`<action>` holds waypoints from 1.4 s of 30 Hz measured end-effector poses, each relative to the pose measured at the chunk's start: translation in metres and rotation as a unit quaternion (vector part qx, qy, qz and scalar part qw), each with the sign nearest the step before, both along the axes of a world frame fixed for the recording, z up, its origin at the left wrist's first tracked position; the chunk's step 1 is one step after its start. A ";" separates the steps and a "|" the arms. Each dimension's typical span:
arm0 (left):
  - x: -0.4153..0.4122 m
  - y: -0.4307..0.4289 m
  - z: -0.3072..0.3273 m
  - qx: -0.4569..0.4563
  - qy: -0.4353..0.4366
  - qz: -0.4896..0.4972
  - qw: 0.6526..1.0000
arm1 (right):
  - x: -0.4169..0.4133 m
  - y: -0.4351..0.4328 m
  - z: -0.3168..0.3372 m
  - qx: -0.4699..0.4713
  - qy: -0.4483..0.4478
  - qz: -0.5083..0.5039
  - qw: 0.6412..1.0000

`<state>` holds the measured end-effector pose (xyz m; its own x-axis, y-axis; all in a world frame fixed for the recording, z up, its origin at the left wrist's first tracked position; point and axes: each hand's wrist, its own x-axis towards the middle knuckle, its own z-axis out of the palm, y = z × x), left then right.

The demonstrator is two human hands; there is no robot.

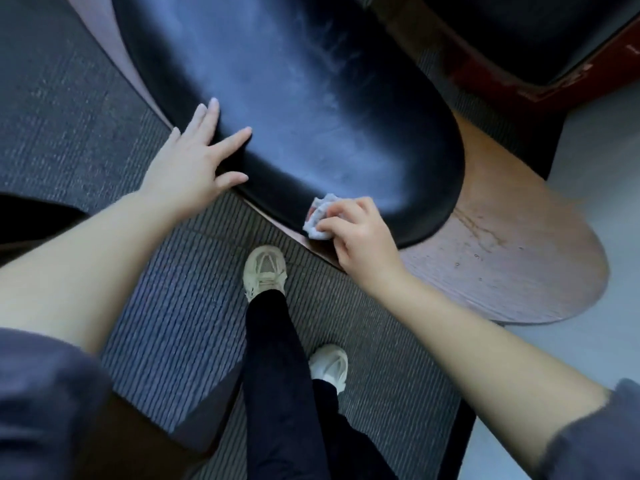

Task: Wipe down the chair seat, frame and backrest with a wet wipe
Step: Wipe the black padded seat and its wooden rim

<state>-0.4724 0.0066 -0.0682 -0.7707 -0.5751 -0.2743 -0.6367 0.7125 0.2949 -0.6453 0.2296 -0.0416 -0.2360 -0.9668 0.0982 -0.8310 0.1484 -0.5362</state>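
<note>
A black padded chair cushion (294, 109) fills the upper middle of the head view, set on a curved wooden shell (512, 251) that shows along its right and lower edges. My left hand (197, 161) rests flat with spread fingers on the cushion's left edge. My right hand (360, 233) grips a crumpled white wet wipe (318, 216) and presses it against the cushion's near rim, where the pad meets the wood. Faint streaks show on the black surface.
Striped grey carpet (173, 323) lies under the chair. My legs in black trousers and two pale sneakers (265, 271) stand just below the chair's edge. A dark red-brown piece of furniture (519, 64) is at top right, with pale smooth floor (595, 140) beside it.
</note>
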 end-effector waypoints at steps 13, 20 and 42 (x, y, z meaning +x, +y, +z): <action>-0.003 0.031 -0.006 0.037 0.015 0.127 0.991 | -0.004 0.009 -0.006 0.015 0.085 0.128 0.988; -0.011 0.046 0.009 0.039 -0.053 0.152 0.986 | -0.004 0.000 -0.002 0.087 0.098 0.145 0.981; -0.128 0.083 0.026 0.069 -0.161 -0.060 0.983 | -0.139 0.006 0.037 0.228 -0.077 -0.415 0.877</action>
<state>-0.6004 0.0896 -0.0423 -0.6914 -0.4251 -0.5842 -0.6259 0.7563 0.1905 -0.7838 0.2359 -0.0045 -0.8538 -0.3859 -0.3494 -0.2581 0.8967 -0.3596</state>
